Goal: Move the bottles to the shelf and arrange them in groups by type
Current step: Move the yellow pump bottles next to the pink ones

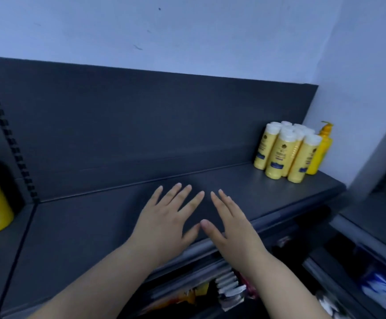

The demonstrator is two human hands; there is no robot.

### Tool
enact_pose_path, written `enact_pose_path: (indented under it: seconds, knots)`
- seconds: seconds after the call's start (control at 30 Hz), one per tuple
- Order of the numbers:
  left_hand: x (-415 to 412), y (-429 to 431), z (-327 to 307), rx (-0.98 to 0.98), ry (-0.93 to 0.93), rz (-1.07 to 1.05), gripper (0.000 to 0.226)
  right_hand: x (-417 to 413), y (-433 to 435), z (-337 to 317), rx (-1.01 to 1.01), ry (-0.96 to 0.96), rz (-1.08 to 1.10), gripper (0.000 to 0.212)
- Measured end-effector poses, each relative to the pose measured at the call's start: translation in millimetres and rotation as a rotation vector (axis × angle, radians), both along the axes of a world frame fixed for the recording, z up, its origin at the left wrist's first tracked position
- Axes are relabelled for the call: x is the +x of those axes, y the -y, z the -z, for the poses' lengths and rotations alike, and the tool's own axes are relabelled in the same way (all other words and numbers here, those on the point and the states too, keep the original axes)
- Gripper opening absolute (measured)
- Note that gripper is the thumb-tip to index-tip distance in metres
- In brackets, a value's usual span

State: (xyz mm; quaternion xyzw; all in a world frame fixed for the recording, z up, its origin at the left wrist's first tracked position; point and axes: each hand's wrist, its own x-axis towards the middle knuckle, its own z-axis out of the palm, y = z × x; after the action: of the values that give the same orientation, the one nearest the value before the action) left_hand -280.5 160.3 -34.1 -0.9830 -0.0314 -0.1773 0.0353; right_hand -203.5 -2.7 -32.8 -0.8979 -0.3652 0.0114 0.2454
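Grips both spread flat, holding nothing: my left grip [166, 217] and right grip [231, 224] lie side by side over the dark shelf [83, 238], thumbs almost touching. At two o'clock from them, the white-capped yellow bottles [284, 153] stand clustered upright. A yellow pump bottle [323, 150] stands just beside them at three o'clock.

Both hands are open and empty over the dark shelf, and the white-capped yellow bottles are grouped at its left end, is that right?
Not quite. The head view shows the white-capped yellow bottles grouped at the right end of the dark shelf, next to a yellow pump bottle. The left hand and right hand are indeed open and empty over it.
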Motion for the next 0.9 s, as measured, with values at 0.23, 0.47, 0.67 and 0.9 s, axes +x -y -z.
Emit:
enact_pose_path:
  seconds: [0.23,0.47,0.67,0.9]
  knots:
    - [83,14,0,-0.007,0.052,0.117,0.063,52,36,5,0.013,-0.031,0.134,0.074]
    - [170,-4,-18,-0.050,0.139,0.195,0.065,132,25,-27,0.040,0.076,0.207,0.069]
    - [225,-15,-15,-0.079,0.142,0.238,0.070,178,25,-19,0.099,0.093,0.259,0.067]
    - [289,7,9,-0.123,0.055,0.299,0.071,250,63,-12,0.123,0.068,0.338,0.068]
